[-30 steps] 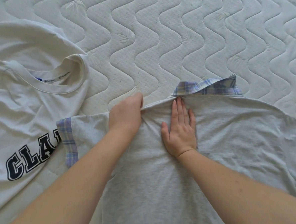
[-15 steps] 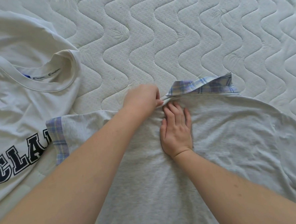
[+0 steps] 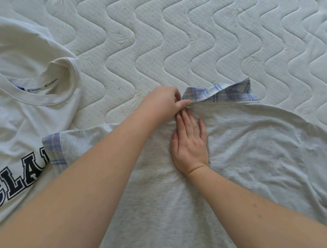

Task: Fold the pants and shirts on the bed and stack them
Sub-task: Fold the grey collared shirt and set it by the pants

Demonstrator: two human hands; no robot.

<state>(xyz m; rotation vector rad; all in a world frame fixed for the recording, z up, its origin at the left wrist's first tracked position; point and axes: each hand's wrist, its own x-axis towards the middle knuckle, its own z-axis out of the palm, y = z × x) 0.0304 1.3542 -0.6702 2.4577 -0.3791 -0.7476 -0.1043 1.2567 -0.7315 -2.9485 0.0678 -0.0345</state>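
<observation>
Plainly, the grey shirt (image 3: 237,157) lay spread flat on the bed (image 3: 172,37), just beside a white shirt (image 3: 15,123) at my left. My right hand (image 3: 190,145) pressed flat on the grey cloth below its plaid collar (image 3: 220,94), fingers straight. My left hand (image 3: 163,102) pinched the collar's near end with curled fingers. I judged the risk was bunching: a hard tug there could drag the neckline crooked, and the plaid sleeve cuff (image 3: 54,151) overlapping the white shirt could pull it along.
</observation>
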